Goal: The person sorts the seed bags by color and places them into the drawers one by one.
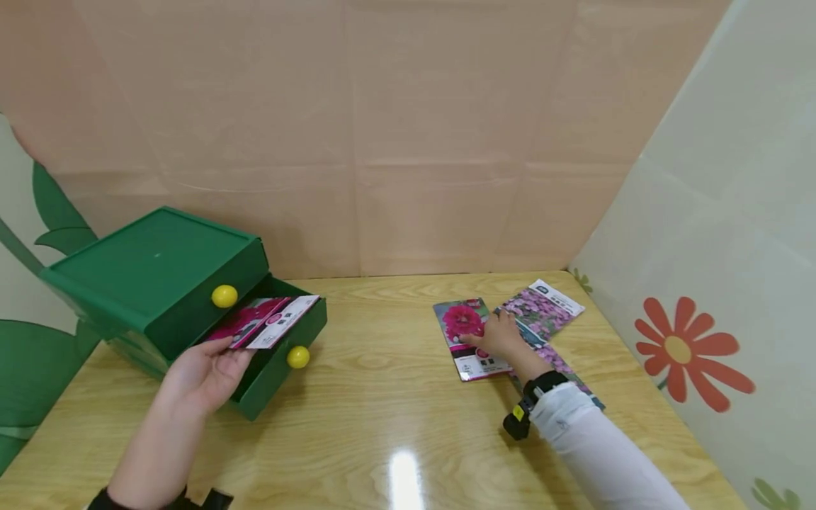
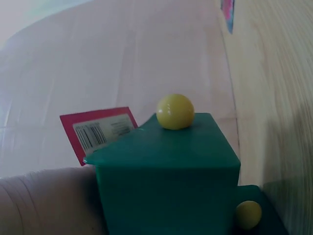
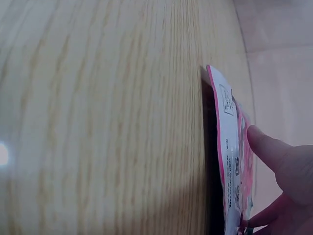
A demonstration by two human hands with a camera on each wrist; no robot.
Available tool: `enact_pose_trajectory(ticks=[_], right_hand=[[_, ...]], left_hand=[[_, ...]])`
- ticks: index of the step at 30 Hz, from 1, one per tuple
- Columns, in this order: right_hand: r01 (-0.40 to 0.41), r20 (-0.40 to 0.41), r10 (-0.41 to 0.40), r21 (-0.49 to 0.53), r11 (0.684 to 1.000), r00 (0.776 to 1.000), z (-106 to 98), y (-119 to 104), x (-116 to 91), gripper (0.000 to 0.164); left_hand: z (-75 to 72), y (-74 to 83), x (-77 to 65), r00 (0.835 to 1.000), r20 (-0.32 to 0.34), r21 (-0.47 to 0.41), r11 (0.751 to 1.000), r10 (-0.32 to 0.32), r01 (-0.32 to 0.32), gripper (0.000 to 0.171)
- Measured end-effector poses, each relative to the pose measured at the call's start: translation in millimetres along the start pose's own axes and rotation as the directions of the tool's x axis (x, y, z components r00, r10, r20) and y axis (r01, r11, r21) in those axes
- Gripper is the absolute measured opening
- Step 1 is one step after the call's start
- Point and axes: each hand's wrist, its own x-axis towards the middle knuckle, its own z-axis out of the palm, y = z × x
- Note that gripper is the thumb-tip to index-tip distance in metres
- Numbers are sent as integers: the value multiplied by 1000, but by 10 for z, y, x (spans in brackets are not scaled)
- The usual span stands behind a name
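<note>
My left hand pinches a flower seed packet by its near edge, over the pulled-out lower drawer of a green drawer box. In the left wrist view, the back of that packet shows a barcode inside a red border. Across the table, my right hand grips a second seed packet with a deep pink flower, thumb on its face. From the right wrist, this packet has one edge raised off the table. Its far side is hidden by the hand.
Two packets with purple flowers lie under and beside my right hand, one farther back and one nearer. Yellow knobs stick out from the upper drawer and the lower one. A papered wall stands behind the table.
</note>
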Motion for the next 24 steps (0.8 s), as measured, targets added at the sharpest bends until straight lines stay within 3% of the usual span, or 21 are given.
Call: enact_pose_trajectory(ticks=[9, 18, 24], right_hand=[[3, -14, -3, -10, 1000, 1000, 24, -1, 29, 98], [-87, -43, 91, 75, 993, 995, 52, -11, 91, 106], [-61, -105, 78, 157, 986, 991, 40, -52, 77, 98]], left_hand=[[16, 119, 120, 999, -53, -165, 986, -4, -5, 55], [62, 180, 266, 987, -163, -197, 980, 7, -40, 55], [80, 169, 332, 970, -232, -204, 972, 67, -116, 55]])
